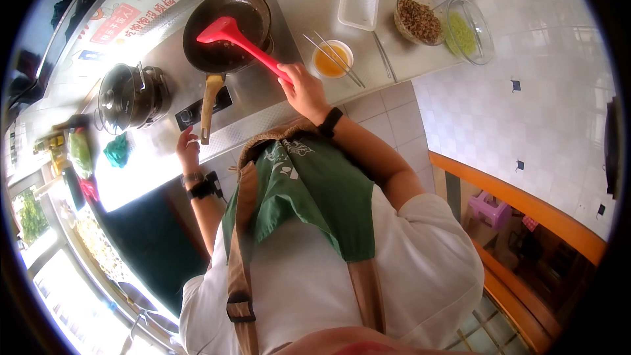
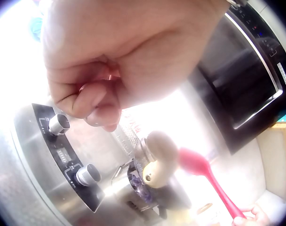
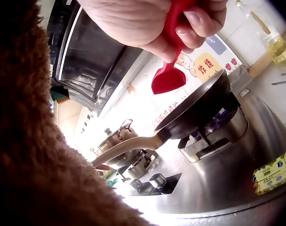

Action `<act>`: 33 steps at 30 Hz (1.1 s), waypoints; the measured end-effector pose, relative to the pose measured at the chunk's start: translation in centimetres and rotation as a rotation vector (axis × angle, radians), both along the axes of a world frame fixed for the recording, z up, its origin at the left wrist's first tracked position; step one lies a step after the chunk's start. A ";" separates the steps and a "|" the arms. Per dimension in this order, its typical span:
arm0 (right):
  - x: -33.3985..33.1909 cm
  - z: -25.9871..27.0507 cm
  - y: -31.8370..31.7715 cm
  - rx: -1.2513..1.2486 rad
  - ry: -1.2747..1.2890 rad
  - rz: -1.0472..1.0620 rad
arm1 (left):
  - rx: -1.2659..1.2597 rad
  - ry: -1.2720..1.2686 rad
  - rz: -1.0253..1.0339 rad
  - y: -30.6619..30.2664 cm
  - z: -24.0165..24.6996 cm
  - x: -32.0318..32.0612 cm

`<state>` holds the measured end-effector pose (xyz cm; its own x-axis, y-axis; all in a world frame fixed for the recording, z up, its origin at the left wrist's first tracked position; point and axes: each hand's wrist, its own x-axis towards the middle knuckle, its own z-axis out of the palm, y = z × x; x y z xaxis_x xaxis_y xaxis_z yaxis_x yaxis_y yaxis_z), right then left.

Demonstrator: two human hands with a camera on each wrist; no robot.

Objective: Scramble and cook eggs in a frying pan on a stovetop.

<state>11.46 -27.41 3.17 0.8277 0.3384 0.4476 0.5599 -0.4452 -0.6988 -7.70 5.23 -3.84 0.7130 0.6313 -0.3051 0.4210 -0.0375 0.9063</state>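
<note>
My right hand [image 1: 303,92] grips the handle of a red spatula [image 1: 230,31], whose blade hovers over a dark frying pan [image 1: 250,16] on the gas stove. In the right wrist view, the right hand [image 3: 147,21] holds the spatula [image 3: 169,77] just above the pan [image 3: 199,108]. The pan's beige handle [image 1: 208,102] points toward me. My left hand [image 1: 188,151] is at the stove's front edge, just below the handle's end. In the left wrist view, the left hand [image 2: 133,61] has curled fingers holding nothing, above the stove knobs [image 2: 89,174].
A lidded steel pot [image 1: 128,95] sits on the left burner. Right of the stove are a bowl of orange liquid with chopsticks [image 1: 332,59], a white tray [image 1: 358,2] and two glass bowls [image 1: 419,20]. A teal cloth [image 1: 118,150] lies on the counter.
</note>
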 end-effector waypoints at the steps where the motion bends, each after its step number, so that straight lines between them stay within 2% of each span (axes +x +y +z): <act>1: 0.0 -0.1 0.0 0.000 -0.001 0.000 | -0.010 -0.003 0.004 0.1 -0.1 0.0; 24: -0.4 -0.2 0.2 -0.038 0.057 0.008 | -0.007 -0.009 0.002 -0.1 -0.3 -0.3; 29: -0.9 0.6 0.1 0.002 -0.001 0.019 | -0.097 0.040 0.018 -0.6 -0.6 -0.9; 33: -1.6 0.5 -0.4 0.001 0.002 0.012 | -0.126 0.164 -0.037 -0.7 -6.0 -2.3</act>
<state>9.84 -27.82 3.64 0.8246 0.3476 0.4464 0.5637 -0.4377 -0.7005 -9.98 4.52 -9.83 0.6692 0.5553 -0.4937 0.5639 0.0532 0.8241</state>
